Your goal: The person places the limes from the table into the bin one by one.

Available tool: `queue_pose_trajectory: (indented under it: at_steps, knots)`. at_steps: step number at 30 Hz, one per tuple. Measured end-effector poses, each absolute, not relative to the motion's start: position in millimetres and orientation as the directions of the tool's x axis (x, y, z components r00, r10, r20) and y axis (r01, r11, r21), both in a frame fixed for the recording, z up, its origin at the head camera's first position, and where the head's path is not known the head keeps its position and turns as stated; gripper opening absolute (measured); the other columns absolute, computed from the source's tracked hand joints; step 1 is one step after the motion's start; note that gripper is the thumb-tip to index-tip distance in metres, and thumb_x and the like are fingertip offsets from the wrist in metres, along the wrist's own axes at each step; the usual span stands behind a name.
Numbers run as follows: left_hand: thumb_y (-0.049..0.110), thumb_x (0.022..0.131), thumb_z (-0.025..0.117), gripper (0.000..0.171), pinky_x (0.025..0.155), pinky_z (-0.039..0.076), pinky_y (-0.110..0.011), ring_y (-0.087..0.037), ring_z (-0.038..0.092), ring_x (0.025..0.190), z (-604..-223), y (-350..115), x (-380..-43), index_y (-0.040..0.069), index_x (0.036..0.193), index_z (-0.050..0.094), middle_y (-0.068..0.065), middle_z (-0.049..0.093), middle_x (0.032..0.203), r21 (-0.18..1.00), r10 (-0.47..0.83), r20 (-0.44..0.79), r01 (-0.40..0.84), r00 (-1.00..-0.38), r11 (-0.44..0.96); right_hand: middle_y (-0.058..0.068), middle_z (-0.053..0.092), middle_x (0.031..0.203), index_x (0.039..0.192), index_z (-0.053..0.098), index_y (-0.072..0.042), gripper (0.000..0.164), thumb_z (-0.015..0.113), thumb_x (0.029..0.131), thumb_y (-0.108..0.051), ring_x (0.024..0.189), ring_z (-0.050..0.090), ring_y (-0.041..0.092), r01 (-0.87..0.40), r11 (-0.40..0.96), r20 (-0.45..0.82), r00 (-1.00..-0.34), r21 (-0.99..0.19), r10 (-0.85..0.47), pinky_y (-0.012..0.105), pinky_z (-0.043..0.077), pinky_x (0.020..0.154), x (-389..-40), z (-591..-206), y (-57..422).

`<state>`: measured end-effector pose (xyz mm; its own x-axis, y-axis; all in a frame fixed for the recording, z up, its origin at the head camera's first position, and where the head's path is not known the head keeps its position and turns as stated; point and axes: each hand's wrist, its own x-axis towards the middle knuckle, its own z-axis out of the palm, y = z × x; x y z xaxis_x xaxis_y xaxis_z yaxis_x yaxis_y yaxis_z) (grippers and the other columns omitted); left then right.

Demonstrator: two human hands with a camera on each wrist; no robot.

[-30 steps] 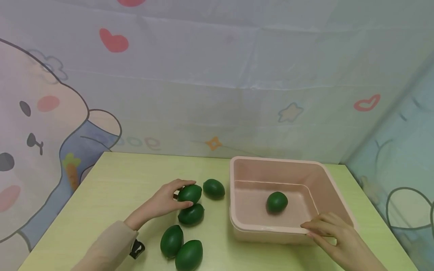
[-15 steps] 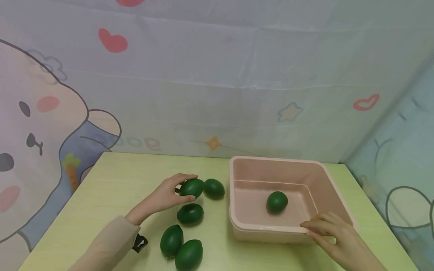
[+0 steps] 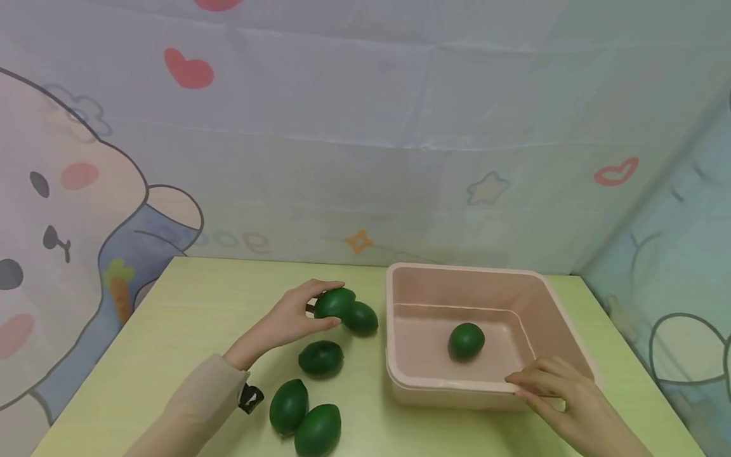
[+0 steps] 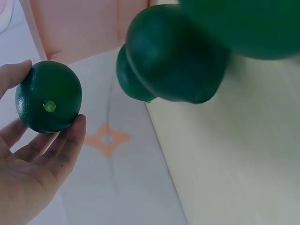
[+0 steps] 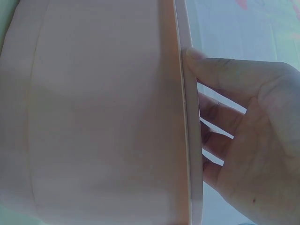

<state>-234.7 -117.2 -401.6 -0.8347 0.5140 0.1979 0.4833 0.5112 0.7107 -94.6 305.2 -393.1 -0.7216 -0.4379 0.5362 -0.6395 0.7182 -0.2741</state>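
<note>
My left hand holds a dark green lime between thumb and fingers, raised off the table. In the left wrist view the fingers and thumb grip this lime, its stem end facing the camera. Just behind it on the table lies another lime, partly covered. My right hand pinches the front rim of a pink plastic basin, near its right corner. The right wrist view shows thumb and fingers on either side of that rim. A single lime sits inside the basin.
Below the left hand one lime lies on the pale yellow table. Two more limes, a left one and a right one, touch each other nearer the front. A printed cloth hangs behind the table.
My left hand has lifted its lime away from the one beneath and moved it up and to the right, toward the basin. The right hand stays on the rim.
</note>
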Motion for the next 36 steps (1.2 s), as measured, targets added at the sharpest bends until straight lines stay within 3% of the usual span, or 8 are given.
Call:
queue_pose_trajectory:
  at_steps: [12,22,36]
  knots:
    - [0.026,0.085,0.074,0.060,0.087,0.052,-0.034,-0.016,0.058,0.105,-388.3,-105.9,-240.1,0.021,0.140,0.050,-0.002,0.057,0.129,0.692,0.520,0.213,0.504,-0.827,0.517,-0.024,0.060,0.096,0.106,0.070,-0.031,0.050,0.080,0.069,0.001,0.088,0.046,-0.009,-0.631,0.731,0.517,-0.730,-0.261,-0.446,0.006,0.036,0.073,-94.3,-391.7,302.7]
    - [0.029,0.085,0.074,0.062,0.091,0.052,-0.038,-0.019,0.057,0.113,-374.1,-95.7,-246.4,0.023,0.141,0.049,-0.003,0.053,0.137,0.693,0.540,0.207,0.512,-0.816,0.508,-0.016,0.062,0.096,0.105,0.072,-0.025,0.054,0.080,0.062,0.007,0.089,0.046,-0.006,-0.674,0.695,0.569,-0.683,-0.250,-0.457,0.006,0.036,0.075,-95.8,-396.7,304.8]
    - [0.028,0.085,0.073,0.062,0.091,0.052,-0.037,-0.016,0.056,0.109,-350.0,-79.0,-249.8,0.021,0.141,0.049,-0.001,0.056,0.131,0.664,0.575,0.235,0.562,-0.784,0.494,-0.015,0.063,0.093,0.104,0.072,-0.022,0.053,0.080,0.061,0.008,0.087,0.047,-0.005,-0.696,0.669,0.587,-0.664,-0.261,-0.462,0.008,0.036,0.073,-96.7,-397.7,304.8]
